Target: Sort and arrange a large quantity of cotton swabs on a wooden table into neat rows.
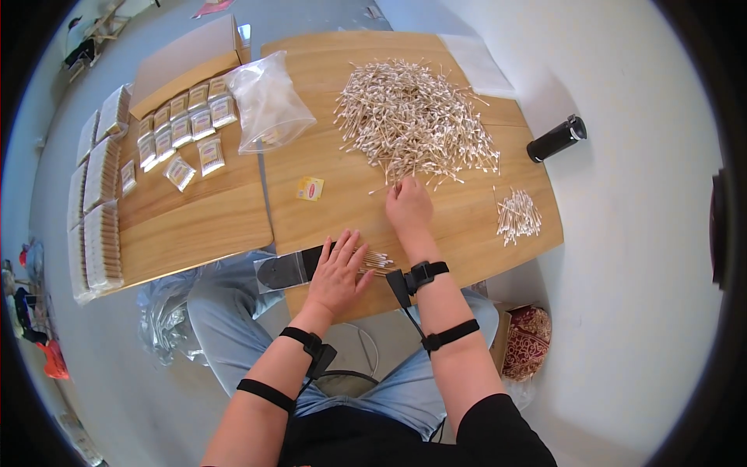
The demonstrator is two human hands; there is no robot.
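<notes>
Small filled packets [180, 128] lie in rows on the left board, beside a clear plastic bag [268, 101]; a little yellow square label [310, 188] sits alone on the wood. The left hand [338, 272] lies flat, fingers spread, over a small bundle of cotton swabs [376, 261], half hiding it. The right hand [408, 204] reaches the big swab heap's [412, 117] near edge, fingers curled, perhaps pinching a few pale wooden sticks.

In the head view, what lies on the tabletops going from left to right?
Stacked packet rows → small filled packets → clear plastic bag → big pile of cotton swabs → small swab pile → black cylinder.
</notes>
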